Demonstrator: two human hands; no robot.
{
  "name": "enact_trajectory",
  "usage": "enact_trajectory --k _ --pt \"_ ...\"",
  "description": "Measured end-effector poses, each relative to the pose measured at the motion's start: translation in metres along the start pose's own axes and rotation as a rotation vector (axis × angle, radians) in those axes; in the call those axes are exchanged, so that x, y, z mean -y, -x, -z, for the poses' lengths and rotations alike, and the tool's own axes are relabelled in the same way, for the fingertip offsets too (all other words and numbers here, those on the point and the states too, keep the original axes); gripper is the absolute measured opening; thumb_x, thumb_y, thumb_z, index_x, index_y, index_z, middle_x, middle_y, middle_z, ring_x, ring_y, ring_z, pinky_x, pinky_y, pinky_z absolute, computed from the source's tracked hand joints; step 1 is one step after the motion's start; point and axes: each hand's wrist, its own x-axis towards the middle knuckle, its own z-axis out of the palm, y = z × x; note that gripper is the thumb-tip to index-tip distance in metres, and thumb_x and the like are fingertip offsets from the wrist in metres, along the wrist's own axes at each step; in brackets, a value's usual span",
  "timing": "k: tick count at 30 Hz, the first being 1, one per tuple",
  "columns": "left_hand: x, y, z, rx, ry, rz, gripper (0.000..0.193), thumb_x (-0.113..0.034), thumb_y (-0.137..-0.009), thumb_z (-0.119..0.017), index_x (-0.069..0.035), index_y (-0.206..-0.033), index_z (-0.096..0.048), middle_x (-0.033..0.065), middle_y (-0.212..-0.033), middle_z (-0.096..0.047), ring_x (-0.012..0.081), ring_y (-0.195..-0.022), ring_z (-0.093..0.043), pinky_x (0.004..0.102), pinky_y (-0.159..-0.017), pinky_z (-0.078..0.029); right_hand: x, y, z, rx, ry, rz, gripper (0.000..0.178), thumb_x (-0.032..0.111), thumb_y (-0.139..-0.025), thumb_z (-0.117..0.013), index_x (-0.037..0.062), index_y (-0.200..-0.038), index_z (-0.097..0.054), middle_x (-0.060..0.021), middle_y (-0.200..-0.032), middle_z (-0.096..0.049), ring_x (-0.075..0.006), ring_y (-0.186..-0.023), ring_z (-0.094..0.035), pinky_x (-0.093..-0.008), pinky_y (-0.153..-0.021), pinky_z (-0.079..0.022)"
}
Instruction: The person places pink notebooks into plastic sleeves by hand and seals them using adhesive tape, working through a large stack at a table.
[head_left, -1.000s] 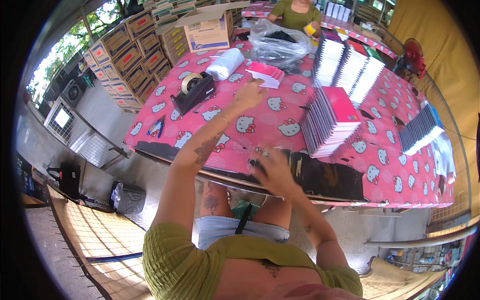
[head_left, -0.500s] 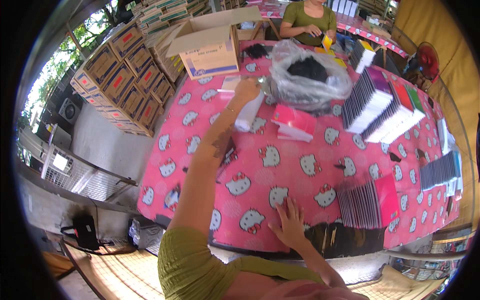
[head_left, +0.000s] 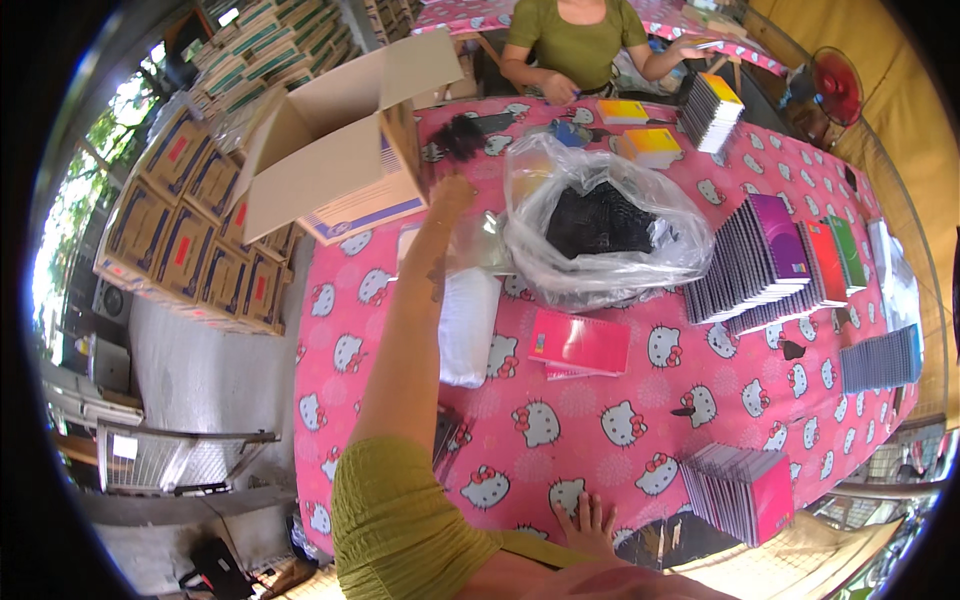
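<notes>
My left arm stretches far across the table, and my left hand (head_left: 453,194) is beside the right side of the open cardboard box (head_left: 365,185). Its fingers are blurred, so what they hold, if anything, does not show. Black strands (head_left: 461,137) lie just beyond it. Below the hand are a clear plastic sheet (head_left: 480,240) and a white plastic-wrapped pack (head_left: 468,325), partly behind my forearm. At the near edge my right hand (head_left: 590,524) rests flat with fingers spread. Two or so pink notebooks (head_left: 580,341) lie mid-table.
A clear bag of black pieces (head_left: 605,225) stands at the centre. Stacked spiral notebooks in purple (head_left: 765,240), red (head_left: 822,262), pink (head_left: 770,495) and blue (head_left: 880,360) line the right. Across the table a person (head_left: 580,50) works beside yellow notebooks (head_left: 648,146). Cartons (head_left: 190,220) rise at left.
My view has moved closer to the far side. My left hand has gone from the plastic sheet toward the box. The person opposite has spread their arms apart. My right hand stays on the table.
</notes>
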Motion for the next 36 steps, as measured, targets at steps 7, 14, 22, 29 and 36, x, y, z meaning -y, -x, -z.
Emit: enact_trajectory --k 7,14,22,29,36 --pt "0.094 -0.119 -0.022 -0.163 -0.317 -0.262 0.063 -0.045 -0.097 -0.052 -0.009 -0.148 -0.041 0.0219 -0.150 -0.040 0.0388 -0.140 -0.038 0.0496 -0.112 -0.037 -0.014 0.004 -0.012 -0.233 0.474 0.106 0.054 0.052 -0.094 -0.049 0.0379 -0.146 -0.046 -0.0228 -0.154 -0.036 -0.0447 -0.144 -0.031 -0.0760 -0.109 -0.017" --pt "0.049 -0.129 -0.040 -0.405 -0.024 0.067 0.064 -0.058 -0.099 -0.038 -0.006 -0.131 -0.057 0.0293 -0.127 -0.054 0.0469 -0.120 -0.051 0.0543 -0.106 -0.037 -0.010 -0.006 -0.044 -0.514 0.580 0.050 0.048 0.046 -0.096 -0.054 0.0432 -0.143 -0.046 -0.0188 -0.149 -0.043 -0.0397 -0.139 -0.041 -0.0718 -0.109 -0.027" --pt "0.065 -0.152 -0.038 0.032 0.078 0.299 0.072 -0.071 -0.094 -0.031 -0.034 -0.156 -0.025 0.0347 -0.157 -0.013 0.0584 -0.142 -0.020 0.0688 -0.109 -0.025 -0.016 -0.005 -0.052 -0.587 0.522 0.041 0.046 0.052 -0.094 -0.055 0.0452 -0.140 -0.050 -0.0139 -0.150 -0.044 -0.0368 -0.139 -0.041 -0.0705 -0.110 -0.027" --pt "0.019 -0.129 -0.054 -0.033 0.059 0.254 0.067 -0.061 -0.095 -0.044 -0.026 -0.151 -0.033 0.0315 -0.154 -0.020 0.0548 -0.135 -0.035 0.0679 -0.106 -0.032 -0.012 -0.004 -0.052 -0.560 0.542 0.030 0.043 0.048 -0.096 -0.053 0.0459 -0.139 -0.050 -0.0134 -0.150 -0.044 -0.0365 -0.140 -0.041 -0.0694 -0.111 -0.027" --pt "0.066 -0.140 -0.050 -0.149 0.007 0.288 0.056 -0.034 -0.092 -0.059 -0.014 -0.141 -0.040 0.0382 -0.135 -0.034 0.0558 -0.121 -0.049 0.0592 -0.097 -0.047 -0.015 -0.001 -0.052 -0.545 0.549 0.039 0.042 0.039 -0.099 -0.050 0.0460 -0.140 -0.050 -0.0143 -0.151 -0.043 -0.0367 -0.139 -0.042 -0.0711 -0.109 -0.028"
